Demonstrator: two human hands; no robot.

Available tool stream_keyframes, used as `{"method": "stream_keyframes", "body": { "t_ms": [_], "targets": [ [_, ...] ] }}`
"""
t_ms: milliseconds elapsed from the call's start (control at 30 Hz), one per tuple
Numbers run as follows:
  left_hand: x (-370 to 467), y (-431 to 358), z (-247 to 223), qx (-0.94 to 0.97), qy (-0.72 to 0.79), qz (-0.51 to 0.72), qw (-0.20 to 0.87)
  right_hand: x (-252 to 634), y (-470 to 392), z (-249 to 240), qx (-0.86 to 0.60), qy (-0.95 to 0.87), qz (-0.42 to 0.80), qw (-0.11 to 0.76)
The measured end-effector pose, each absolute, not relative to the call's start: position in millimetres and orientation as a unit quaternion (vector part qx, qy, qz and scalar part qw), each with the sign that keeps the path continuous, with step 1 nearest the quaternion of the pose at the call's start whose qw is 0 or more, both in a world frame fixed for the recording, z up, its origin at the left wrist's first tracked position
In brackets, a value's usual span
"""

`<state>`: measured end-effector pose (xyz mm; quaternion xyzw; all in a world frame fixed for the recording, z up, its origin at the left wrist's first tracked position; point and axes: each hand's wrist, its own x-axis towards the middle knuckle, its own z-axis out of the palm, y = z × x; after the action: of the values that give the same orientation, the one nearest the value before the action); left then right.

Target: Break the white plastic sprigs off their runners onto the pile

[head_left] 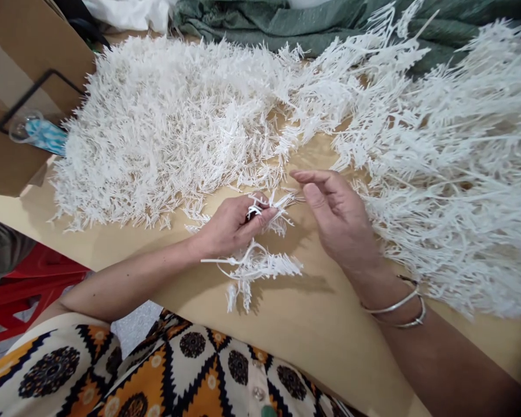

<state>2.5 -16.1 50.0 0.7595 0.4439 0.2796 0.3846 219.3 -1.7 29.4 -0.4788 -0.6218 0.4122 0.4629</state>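
Between the thumb and fingers of my left hand (pixel 238 223) is a small white plastic sprig (pixel 280 211), its thin branching tips sticking out to the right. My right hand (pixel 336 214) hovers to the right of it, fingers apart and holding nothing. Below my left hand a loose white branching piece (pixel 260 267) lies on the table, with a thin stem pointing left. Beyond both hands spreads a wide heap of short white sprigs (pixel 169 121). Longer white branches (pixel 469 174) are piled to the right, close to my right forearm.
A cardboard box (pixel 30 75) stands at the left with a blue-and-white patterned item (pixel 47 136) beside it. Dark green cloth (pixel 260 23) lies along the back of the table (pixel 330 336). A red plastic stool (pixel 35 284) is at the lower left.
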Motion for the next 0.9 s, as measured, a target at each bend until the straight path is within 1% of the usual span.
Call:
{"method": "stream_keyframes", "body": {
  "t_ms": [100, 167, 300, 400, 567, 733, 800, 900],
  "targets": [
    [1.0, -12.8, 45.1, 0.764, 0.435, 0.28, 0.387, 215.4, -6.5, 33.9, -0.455, -0.663, 0.429, 0.411],
    [0.5, -12.5, 43.4, 0.772, 0.424, 0.273, 0.387, 213.8, -6.6, 31.9, -0.446, -0.669, 0.444, 0.396],
    [0.4, -12.3, 41.8, 0.786, 0.415, 0.269, 0.37, 212.6, -6.3, 25.1, -0.42, -0.645, 0.478, 0.424],
    [0.2, -10.2, 41.3, 0.79, 0.406, 0.279, 0.365, 210.9, -9.2, 24.8, -0.428, -0.632, 0.481, 0.43],
    [-0.9, -10.4, 44.5, 0.792, 0.395, 0.278, 0.374, 207.5, -11.6, 28.2, -0.447, -0.666, 0.421, 0.424],
    [2.4, -20.9, 50.5, 0.8, 0.321, 0.214, 0.459, 220.4, 4.1, 17.7, -0.567, -0.587, 0.339, 0.468],
    [3.6, -22.4, 50.3, 0.797, 0.324, 0.225, 0.457, 224.9, 8.2, 14.4, -0.566, -0.57, 0.342, 0.488],
    [2.8, -19.0, 47.9, 0.766, 0.382, 0.272, 0.44, 223.8, 4.2, 19.9, -0.511, -0.607, 0.361, 0.49]
  ]
}}
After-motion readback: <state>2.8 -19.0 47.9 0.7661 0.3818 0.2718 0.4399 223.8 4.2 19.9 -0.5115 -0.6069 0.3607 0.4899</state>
